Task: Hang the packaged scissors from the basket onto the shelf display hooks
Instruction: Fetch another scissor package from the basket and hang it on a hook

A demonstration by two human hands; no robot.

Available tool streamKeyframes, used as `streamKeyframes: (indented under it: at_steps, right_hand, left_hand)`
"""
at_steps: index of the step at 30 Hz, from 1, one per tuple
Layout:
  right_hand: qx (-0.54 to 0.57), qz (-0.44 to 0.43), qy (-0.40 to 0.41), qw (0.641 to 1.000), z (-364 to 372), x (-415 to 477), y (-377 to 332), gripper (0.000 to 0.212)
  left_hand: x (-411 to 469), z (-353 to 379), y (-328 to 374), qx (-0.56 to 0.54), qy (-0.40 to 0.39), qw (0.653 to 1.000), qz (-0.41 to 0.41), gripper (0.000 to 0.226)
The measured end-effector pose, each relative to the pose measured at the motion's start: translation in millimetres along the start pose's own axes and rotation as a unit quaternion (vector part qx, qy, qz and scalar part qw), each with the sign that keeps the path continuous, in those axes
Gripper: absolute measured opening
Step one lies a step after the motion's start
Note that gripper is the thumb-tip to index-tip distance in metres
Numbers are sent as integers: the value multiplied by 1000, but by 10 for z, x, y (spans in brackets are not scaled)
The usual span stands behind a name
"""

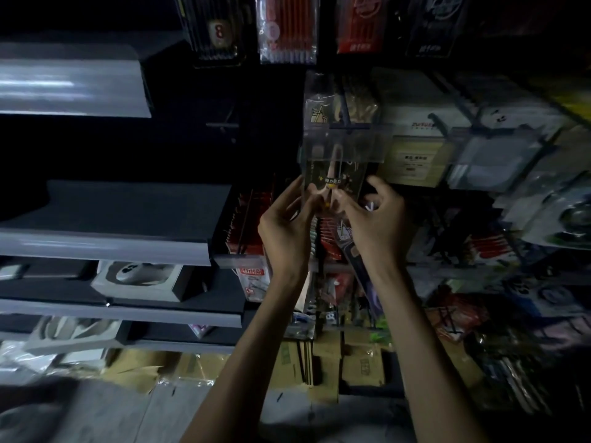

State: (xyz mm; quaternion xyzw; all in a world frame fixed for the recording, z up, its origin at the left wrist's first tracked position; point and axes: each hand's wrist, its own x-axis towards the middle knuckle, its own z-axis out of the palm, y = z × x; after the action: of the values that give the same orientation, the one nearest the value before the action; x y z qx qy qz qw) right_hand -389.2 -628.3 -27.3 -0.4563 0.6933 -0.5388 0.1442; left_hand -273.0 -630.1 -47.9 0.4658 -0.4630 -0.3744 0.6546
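Both bare forearms (243, 362) rise from the near edge to the packaged scissors (334, 182), held upright before the dim shelf display. The left hand (286, 230) pinches the pack's left edge and the right hand (375, 219) pinches its lower right. The pack's top overlaps a clear tag holder (348, 145) on a display hook (344, 105). Red pen packs (287, 30) hang farther up.

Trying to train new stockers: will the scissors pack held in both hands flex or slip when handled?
Probably fairly stiff: the packaged scissors stands flat though the left hand and right hand pinch only its lower end. Its clear glossy wrap may be slippery. Likely light: pinches alone carry it.
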Motion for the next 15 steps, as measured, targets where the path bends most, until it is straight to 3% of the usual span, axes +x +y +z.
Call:
streamKeyframes:
  at_steps: [15]
  right_hand:
    - [27,-2,-13,1000,-153,-195,59,67]
  left_hand:
    - [-171,-93,-53,63,-10,998,9,41]
